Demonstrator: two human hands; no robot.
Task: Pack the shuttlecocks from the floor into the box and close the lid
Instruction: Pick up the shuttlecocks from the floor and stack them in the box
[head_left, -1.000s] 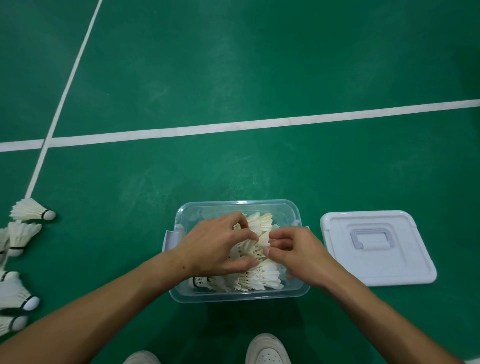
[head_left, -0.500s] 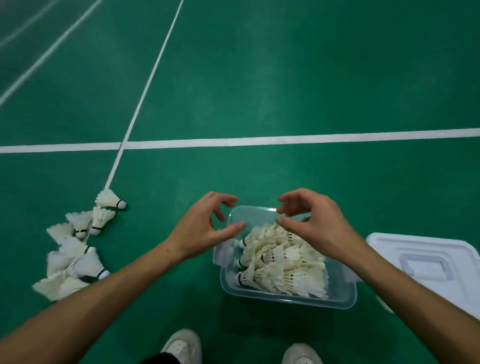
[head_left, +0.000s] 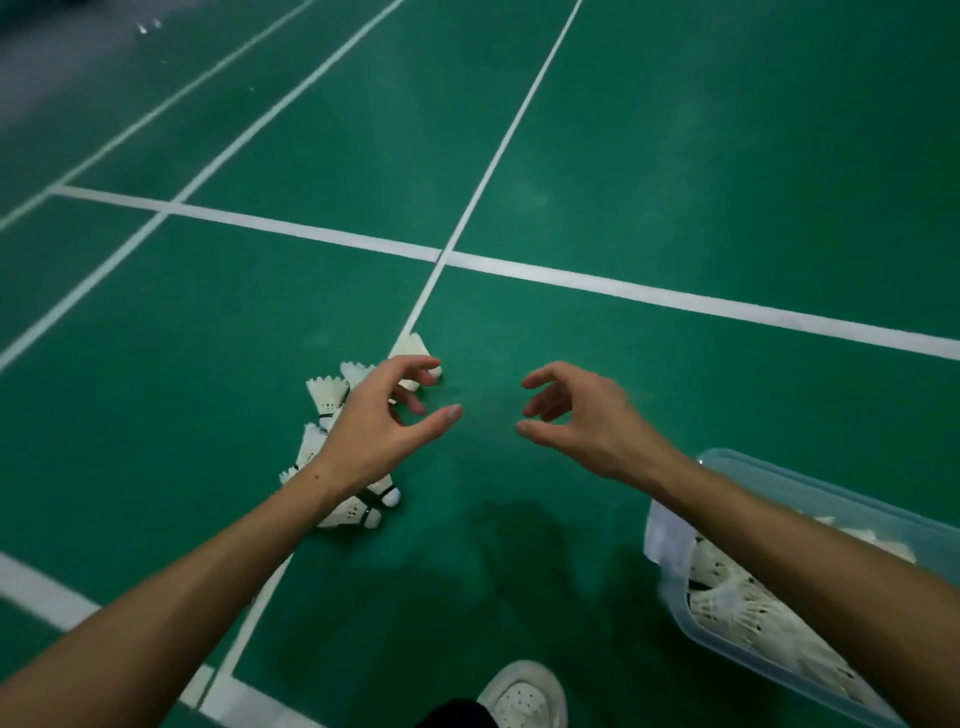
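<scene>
Several white feather shuttlecocks (head_left: 328, 395) lie in a loose pile on the green floor, left of centre. My left hand (head_left: 382, 423) hovers over that pile with loosely curled fingers and holds nothing; it hides part of the pile. My right hand (head_left: 582, 415) hangs in the air to the right of it, fingers also loosely curled and empty. The clear plastic box (head_left: 769, 483) stands at the lower right, partly under my right forearm, with several shuttlecocks (head_left: 737, 597) packed inside. The lid is out of view.
White court lines (head_left: 675, 299) cross the green floor ahead. The toe of a white shoe (head_left: 524, 693) shows at the bottom edge, between the pile and the box.
Both hands have left the box and swung left toward the pile on the floor. The view turned left, so the box slid to the lower right and the lid dropped out of sight.
</scene>
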